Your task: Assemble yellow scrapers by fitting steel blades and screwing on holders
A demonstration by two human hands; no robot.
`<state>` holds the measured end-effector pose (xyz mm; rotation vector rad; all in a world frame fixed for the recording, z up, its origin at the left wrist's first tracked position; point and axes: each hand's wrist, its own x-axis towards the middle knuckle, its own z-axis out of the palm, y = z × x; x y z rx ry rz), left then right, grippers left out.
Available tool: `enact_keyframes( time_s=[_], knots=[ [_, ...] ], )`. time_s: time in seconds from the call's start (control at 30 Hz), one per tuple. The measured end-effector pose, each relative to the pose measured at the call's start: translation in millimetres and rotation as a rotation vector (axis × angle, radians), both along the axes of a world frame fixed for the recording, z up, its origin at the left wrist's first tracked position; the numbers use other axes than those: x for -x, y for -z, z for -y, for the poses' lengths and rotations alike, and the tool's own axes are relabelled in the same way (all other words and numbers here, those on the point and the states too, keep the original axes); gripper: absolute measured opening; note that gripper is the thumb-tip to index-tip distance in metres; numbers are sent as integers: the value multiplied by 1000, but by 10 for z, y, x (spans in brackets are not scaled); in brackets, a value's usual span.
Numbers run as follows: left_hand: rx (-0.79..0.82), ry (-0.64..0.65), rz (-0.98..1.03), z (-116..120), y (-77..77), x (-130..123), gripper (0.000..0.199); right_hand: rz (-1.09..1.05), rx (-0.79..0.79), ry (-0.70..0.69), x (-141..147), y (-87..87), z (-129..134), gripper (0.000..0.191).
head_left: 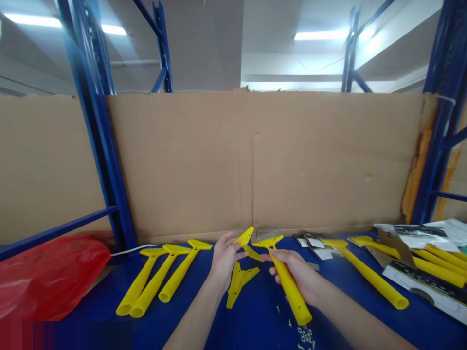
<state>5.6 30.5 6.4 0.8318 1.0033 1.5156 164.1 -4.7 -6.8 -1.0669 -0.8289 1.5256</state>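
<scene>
My left hand (225, 256) pinches a small yellow plastic cover plate (245, 236) between its fingers. In my right hand (292, 270) is a yellow scraper (292, 291), gripped near its neck. A thin metal blade (263, 237) lies along the scraper's wide head, which points away from me. The cover plate is held just left of that head, apart from it. Below and between my hands, loose yellow cover plates (237, 284) lie on the blue table (204, 335). Small screws and nuts (304, 335) are scattered beneath the scraper's handle end.
Three yellow scraper handles (175, 277) lie at left, beside a red plastic bag (54, 277). Another yellow scraper (372, 277) lies at right, near several more and an open carton (423, 291). Small packets (315, 245) lie behind my right hand. A cardboard wall (182, 165) closes the back.
</scene>
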Motion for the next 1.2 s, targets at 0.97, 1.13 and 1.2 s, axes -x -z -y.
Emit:
enact_keyframes(
  time_s=[0.97, 1.13, 1.2],
  knots=[
    [35, 44, 190, -162, 96, 287, 18, 46, -94, -114, -90, 138, -149, 23],
    [45, 67, 121, -140, 58, 252, 11, 30, -112, -129, -112, 154, -125, 27],
    [41, 46, 86, -126, 45, 256, 10, 15, -119, -124, -117, 153, -107, 28]
  ],
)
